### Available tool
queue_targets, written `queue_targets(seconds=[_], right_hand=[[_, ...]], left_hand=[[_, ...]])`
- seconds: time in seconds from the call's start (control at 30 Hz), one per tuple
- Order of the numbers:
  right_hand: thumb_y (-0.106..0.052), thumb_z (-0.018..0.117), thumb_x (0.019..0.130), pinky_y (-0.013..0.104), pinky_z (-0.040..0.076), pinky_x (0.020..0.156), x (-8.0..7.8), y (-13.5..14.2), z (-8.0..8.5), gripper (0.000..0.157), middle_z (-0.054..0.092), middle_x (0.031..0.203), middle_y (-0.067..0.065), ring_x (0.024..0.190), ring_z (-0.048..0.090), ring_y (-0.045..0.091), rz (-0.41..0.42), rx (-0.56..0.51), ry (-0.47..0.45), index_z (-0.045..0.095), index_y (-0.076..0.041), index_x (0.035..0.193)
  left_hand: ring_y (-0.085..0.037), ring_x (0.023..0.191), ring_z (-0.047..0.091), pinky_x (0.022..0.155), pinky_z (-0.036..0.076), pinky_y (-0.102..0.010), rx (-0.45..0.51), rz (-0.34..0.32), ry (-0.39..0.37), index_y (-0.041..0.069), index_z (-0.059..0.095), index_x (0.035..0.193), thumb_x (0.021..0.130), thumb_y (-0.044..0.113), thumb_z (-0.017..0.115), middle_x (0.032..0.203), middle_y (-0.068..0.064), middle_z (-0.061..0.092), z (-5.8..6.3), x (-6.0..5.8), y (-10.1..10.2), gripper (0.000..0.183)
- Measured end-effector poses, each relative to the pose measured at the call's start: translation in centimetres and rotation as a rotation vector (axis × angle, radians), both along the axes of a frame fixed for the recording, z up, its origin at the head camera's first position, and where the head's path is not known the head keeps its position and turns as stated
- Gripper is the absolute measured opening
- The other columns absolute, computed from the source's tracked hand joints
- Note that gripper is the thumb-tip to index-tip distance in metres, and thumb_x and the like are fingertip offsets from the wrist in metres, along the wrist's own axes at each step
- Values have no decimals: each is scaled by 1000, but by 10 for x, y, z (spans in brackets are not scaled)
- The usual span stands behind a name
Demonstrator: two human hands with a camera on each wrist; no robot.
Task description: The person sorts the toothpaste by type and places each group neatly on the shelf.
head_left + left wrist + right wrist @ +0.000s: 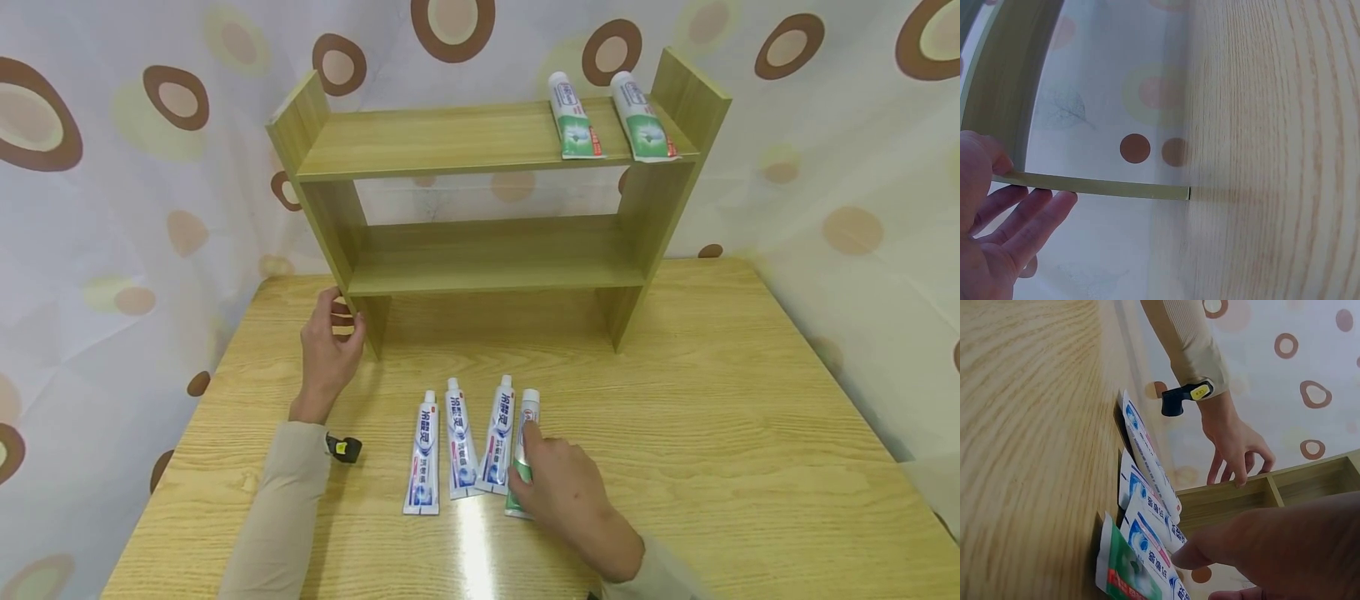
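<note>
My left hand [330, 350] grips the left side panel [1097, 187] of a wooden shelf, thumb on one face and fingers on the other. My right hand [566, 492] is over a green-and-white toothpaste tube [522, 454] that lies on the table, its thumb at the tube's left edge and the index finger along its upper part. Part of that tube is hidden under the hand. Just left of it lie three blue-and-white toothpaste tubes, the nearest tube [497, 442] beside the thumb, a middle tube [461, 442] and a left tube [423, 458], caps toward the shelf.
The two-tier wooden shelf [495, 254] stands at the back of the table [720, 433]. Two green-and-white toothpaste tubes lie on its top board at the right, one tube [574, 121] left of the other tube [642, 121]. A patterned curtain [105, 217] hangs behind.
</note>
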State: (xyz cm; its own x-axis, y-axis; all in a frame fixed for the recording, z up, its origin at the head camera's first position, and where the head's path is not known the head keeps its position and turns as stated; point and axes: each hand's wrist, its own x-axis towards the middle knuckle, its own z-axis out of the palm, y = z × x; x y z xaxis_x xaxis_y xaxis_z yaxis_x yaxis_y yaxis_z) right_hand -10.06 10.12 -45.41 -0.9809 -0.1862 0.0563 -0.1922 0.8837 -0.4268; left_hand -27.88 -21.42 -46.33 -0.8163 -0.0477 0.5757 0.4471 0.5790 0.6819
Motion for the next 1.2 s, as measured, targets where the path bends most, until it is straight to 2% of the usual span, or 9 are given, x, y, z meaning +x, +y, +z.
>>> queue_targets(seconds=[0.23,0.4,0.6,0.83,0.97,1.2], right_hand=[[-20,83,92,22,33,41,4,-1,-6,39,56,63,2,49,49,12,-2,37,-34,62,0,117],[-24,85,92,23,38,43,8,-4,-11,41,60,68,3,53,51,11,-22,68,-57,64,1,119],[-25,86,91,24,40,45,13,-9,-17,42,64,75,5,58,49,11,-39,89,-29,66,1,118],[-30,89,88,29,48,47,18,-13,-25,43,68,85,11,66,56,16,-40,136,51,68,0,112],[-31,90,86,29,48,47,20,-14,-29,41,67,85,11,69,55,17,-49,143,85,69,-2,107],[-27,84,86,31,49,49,19,-14,-30,36,66,87,11,71,54,18,-79,136,58,70,-1,107]], left_hand=[[-45,92,77,68,47,2,9,0,4,-4,59,139,100,0,69,107,-29,72,0,0,1,40],[-43,93,77,68,47,1,-2,4,0,-3,59,139,100,1,69,107,-28,73,-2,0,0,40],[-42,93,76,68,46,1,-6,10,-5,-3,58,139,101,1,68,108,-28,72,-2,0,-1,40],[-44,93,76,67,45,2,-13,17,-3,-3,59,139,101,1,68,107,-28,72,0,0,0,40],[-45,93,77,67,45,3,-12,14,4,-4,59,138,101,1,68,107,-29,73,1,0,0,39],[-45,93,76,67,46,3,-8,12,2,-4,59,138,101,0,68,107,-29,72,1,0,1,39]])
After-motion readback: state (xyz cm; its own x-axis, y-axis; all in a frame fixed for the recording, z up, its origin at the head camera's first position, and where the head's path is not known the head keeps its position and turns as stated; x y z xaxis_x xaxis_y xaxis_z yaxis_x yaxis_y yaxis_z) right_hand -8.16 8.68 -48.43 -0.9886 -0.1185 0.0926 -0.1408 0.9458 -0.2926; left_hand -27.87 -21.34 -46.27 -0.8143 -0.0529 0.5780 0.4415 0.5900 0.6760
